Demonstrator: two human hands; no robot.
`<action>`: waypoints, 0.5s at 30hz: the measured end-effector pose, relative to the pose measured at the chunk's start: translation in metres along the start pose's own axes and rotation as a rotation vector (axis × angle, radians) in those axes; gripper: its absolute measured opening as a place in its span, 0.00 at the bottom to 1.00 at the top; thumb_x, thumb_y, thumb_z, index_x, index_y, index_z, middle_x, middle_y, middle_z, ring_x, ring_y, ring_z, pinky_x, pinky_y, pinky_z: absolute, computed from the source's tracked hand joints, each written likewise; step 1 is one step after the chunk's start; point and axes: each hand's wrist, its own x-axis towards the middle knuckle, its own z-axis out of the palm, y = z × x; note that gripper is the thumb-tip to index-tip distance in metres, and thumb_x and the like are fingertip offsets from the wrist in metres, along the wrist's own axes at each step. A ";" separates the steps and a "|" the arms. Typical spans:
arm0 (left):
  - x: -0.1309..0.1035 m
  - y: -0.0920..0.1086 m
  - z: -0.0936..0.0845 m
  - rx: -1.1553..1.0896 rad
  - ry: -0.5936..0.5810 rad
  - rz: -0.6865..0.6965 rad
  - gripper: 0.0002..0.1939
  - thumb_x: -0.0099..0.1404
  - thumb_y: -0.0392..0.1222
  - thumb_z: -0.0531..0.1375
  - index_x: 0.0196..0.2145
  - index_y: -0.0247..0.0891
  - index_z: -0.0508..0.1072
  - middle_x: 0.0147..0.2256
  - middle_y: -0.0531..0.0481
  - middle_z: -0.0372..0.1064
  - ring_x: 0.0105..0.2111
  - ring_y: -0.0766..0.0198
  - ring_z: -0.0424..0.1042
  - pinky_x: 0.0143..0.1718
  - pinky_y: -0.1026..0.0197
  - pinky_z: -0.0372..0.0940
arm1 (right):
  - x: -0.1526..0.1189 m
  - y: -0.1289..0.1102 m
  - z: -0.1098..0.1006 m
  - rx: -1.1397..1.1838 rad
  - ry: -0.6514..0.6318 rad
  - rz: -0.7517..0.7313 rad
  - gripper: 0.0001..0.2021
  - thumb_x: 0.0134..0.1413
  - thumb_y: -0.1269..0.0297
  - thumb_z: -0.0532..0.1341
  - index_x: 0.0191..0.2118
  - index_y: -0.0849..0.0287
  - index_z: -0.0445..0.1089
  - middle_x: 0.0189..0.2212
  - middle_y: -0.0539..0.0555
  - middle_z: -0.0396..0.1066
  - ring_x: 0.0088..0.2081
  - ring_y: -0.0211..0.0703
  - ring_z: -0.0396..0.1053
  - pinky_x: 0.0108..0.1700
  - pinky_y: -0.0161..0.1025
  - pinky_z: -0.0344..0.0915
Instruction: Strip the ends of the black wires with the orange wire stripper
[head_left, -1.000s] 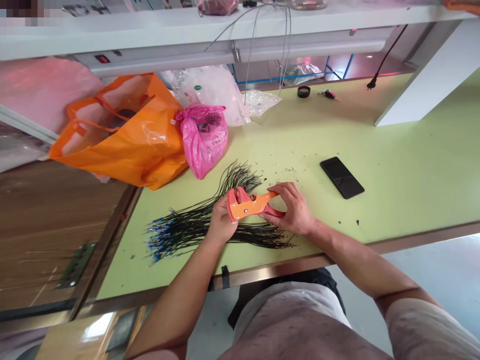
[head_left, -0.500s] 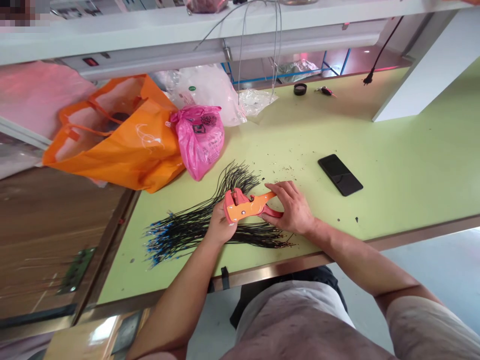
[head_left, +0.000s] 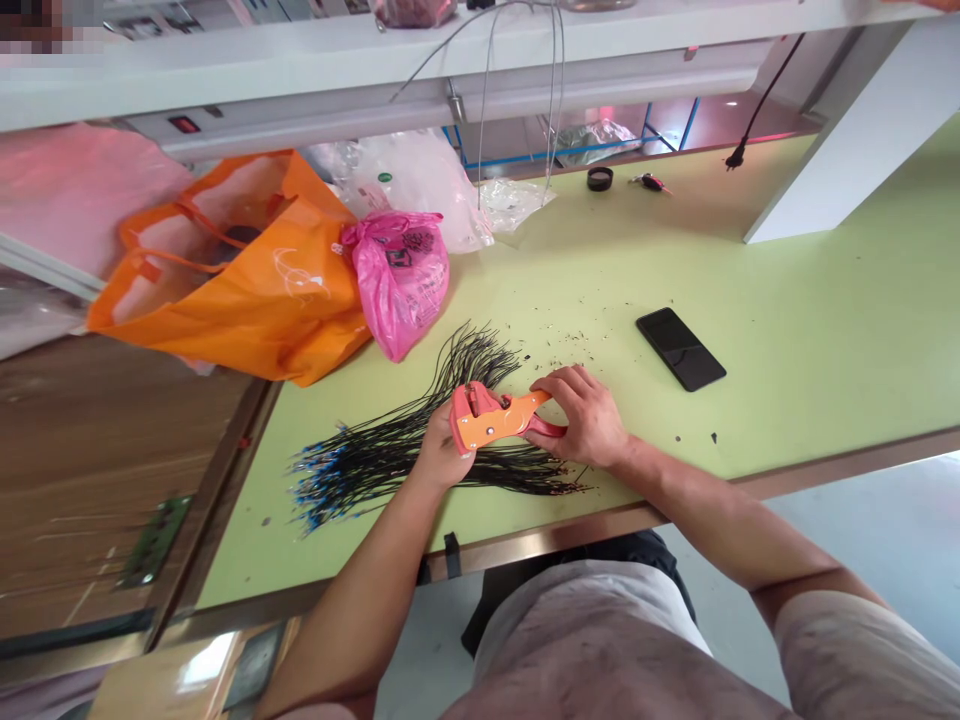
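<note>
An orange and red wire stripper (head_left: 495,420) is gripped by my right hand (head_left: 589,415), whose fingers are wrapped around its handles. At the tool's head is my left hand (head_left: 442,450), curled in, with most of its fingers behind the jaws; what it holds there is hidden. Beneath both hands lie many thin black wires (head_left: 390,455) with blue and metal ends at the left. Some of them fan out to the upper right (head_left: 476,350), while others run to the lower right under the tool and end in coppery tips.
A black phone (head_left: 681,348) lies right of my hands. Small scraps (head_left: 574,335) are scattered beyond them. An orange bag (head_left: 262,280) and a pink plastic bag (head_left: 401,280) stand at the left. A black ring-shaped cap (head_left: 600,179) and keys (head_left: 651,182) lie farther back, near a white post (head_left: 832,150).
The wire stripper's head has tilted and dropped slightly, with its handles still in my right hand. My left hand stays by the head. The wires and bags have not visibly moved.
</note>
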 end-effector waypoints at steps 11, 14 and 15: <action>0.000 0.003 0.000 0.023 -0.025 -0.022 0.26 0.50 0.59 0.83 0.33 0.38 0.81 0.36 0.44 0.80 0.36 0.54 0.81 0.43 0.52 0.78 | 0.001 0.000 -0.001 -0.010 -0.051 0.052 0.26 0.67 0.38 0.67 0.56 0.55 0.77 0.47 0.62 0.78 0.47 0.55 0.73 0.50 0.53 0.76; 0.001 0.004 0.002 0.013 -0.019 -0.025 0.28 0.47 0.61 0.83 0.33 0.38 0.81 0.36 0.45 0.80 0.36 0.54 0.82 0.41 0.53 0.78 | 0.000 0.000 -0.002 -0.022 -0.054 0.050 0.26 0.68 0.38 0.67 0.56 0.54 0.77 0.47 0.62 0.78 0.47 0.55 0.73 0.50 0.53 0.76; 0.001 0.004 0.002 0.014 -0.022 -0.023 0.28 0.47 0.61 0.83 0.32 0.38 0.81 0.36 0.45 0.80 0.36 0.54 0.82 0.41 0.53 0.78 | 0.000 0.000 -0.002 -0.023 -0.053 0.043 0.26 0.68 0.38 0.67 0.56 0.55 0.77 0.47 0.62 0.78 0.46 0.55 0.73 0.49 0.52 0.76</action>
